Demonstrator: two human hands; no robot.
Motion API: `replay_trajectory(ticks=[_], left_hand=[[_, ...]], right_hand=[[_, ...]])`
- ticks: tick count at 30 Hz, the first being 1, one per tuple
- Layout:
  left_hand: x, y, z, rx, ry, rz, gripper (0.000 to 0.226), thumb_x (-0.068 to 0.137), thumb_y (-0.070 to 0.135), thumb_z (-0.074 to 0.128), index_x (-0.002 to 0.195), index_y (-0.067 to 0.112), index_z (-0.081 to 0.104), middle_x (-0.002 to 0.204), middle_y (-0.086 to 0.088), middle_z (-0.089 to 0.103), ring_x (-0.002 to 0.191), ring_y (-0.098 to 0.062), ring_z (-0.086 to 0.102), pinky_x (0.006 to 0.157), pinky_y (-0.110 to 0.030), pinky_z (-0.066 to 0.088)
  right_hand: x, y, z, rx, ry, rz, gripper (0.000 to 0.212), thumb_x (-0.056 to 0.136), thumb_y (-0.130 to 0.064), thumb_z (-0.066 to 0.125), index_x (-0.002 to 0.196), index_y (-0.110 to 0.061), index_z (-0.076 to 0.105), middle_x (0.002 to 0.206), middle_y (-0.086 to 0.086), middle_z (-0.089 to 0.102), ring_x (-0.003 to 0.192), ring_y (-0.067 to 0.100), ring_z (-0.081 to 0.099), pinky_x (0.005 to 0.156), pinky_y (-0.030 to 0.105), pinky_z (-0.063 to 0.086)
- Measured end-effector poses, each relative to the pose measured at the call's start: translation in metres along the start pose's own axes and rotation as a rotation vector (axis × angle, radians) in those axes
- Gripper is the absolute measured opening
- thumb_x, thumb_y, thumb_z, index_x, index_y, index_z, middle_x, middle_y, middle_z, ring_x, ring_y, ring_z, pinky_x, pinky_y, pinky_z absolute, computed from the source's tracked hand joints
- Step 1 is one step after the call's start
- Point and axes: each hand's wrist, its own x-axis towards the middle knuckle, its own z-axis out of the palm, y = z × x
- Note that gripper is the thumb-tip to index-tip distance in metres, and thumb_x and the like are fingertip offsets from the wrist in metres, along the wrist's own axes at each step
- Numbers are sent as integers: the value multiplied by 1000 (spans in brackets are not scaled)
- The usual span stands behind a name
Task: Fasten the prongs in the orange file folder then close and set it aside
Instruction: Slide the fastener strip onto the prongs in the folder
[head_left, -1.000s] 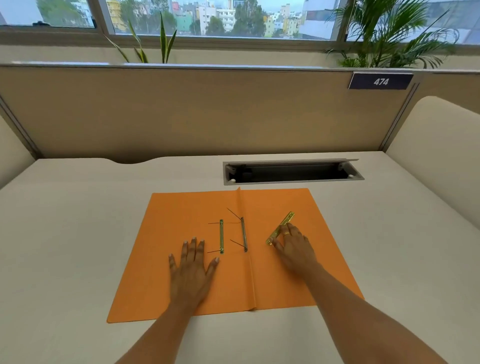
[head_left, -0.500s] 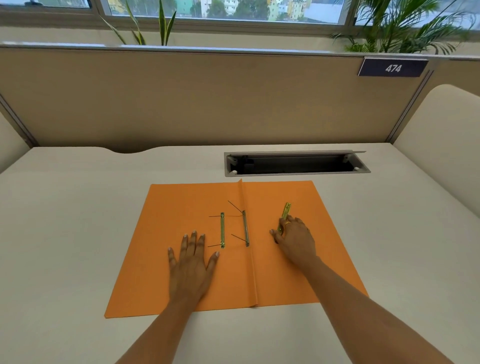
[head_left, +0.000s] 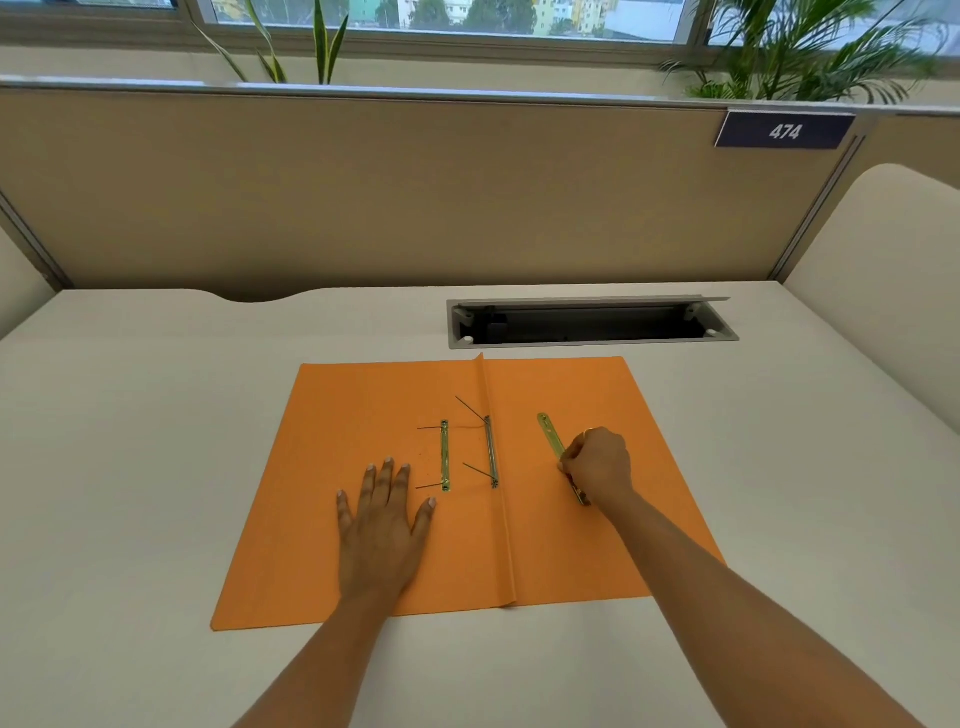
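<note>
The orange file folder (head_left: 332, 441) lies open and flat on the desk. Near its spine sit two metal fastener strips: a gold one (head_left: 445, 457) on the left leaf and a grey one (head_left: 491, 451) at the fold, each with thin prongs sticking up. My left hand (head_left: 382, 514) rests flat with fingers spread on the left leaf, just left of the gold strip. My right hand (head_left: 597, 462) is on the right leaf, fingers pinched on a loose gold fastener bar (head_left: 551, 436) that angles away from the spine.
A cable tray opening (head_left: 592, 322) with its lid raised is set into the desk just behind the folder. A beige partition (head_left: 415, 197) stands at the back, with a curved panel (head_left: 883, 260) on the right. Bare desk (head_left: 130, 441) surrounds the folder.
My right hand has turned the loose gold bar from leaning right to leaning left and slid a little to the right. My left hand has stayed flat on the left leaf.
</note>
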Motion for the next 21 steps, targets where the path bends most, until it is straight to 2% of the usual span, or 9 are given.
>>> replay_trajectory(ticks=[2,7,10,13,16,19,21], left_hand=[[0,0,0,9,-1,0,61,94,53,26,148,26,16,160,4,10,148,-14,3,119,-46,-4],[0,0,0,12,6,1,61,94,53,26,148,26,16,160,4,11,148,-15,4,118,-46,-3],[0,0,1,12,2,-2,61,94,53,26,148,26,16,160,3,10,148,-15,3,118,-46,-3],[0,0,1,24,-1,0,62,94,54,25,148,26,14,160,4,9,148,-15,3,118,-46,-4],[1,0,1,28,1,0,62,94,54,24,148,26,15,160,4,10,148,-15,3,118,-46,-4],[0,0,1,20,18,3,61,94,54,26,148,26,18,160,3,13,148,-16,5,118,-46,-3],[0,0,1,14,17,3,61,94,54,26,148,26,19,160,2,13,148,-16,5,118,-46,-3]], right_hand=[[1,0,-4,53,-16,81,7,73,-2,73,76,-1,67,93,20,70,90,34,66,74,37,53],[0,-3,-11,76,-50,226,40,66,-8,82,60,-12,42,67,3,51,79,23,53,49,26,37],[-2,-3,-11,78,-53,238,41,66,-7,81,57,-14,41,63,2,49,76,23,53,53,27,37],[-6,-2,-11,112,-41,234,41,65,-8,81,57,-14,42,66,2,52,75,22,53,48,25,34],[-11,-1,-12,158,-5,223,38,64,-7,81,54,-16,45,58,-2,52,74,22,56,47,23,32],[-16,1,-10,235,46,193,34,65,-1,77,53,-18,50,58,-1,59,73,24,63,52,23,39],[-22,1,-8,258,62,170,34,64,0,78,53,-18,52,60,3,61,65,23,59,56,28,46]])
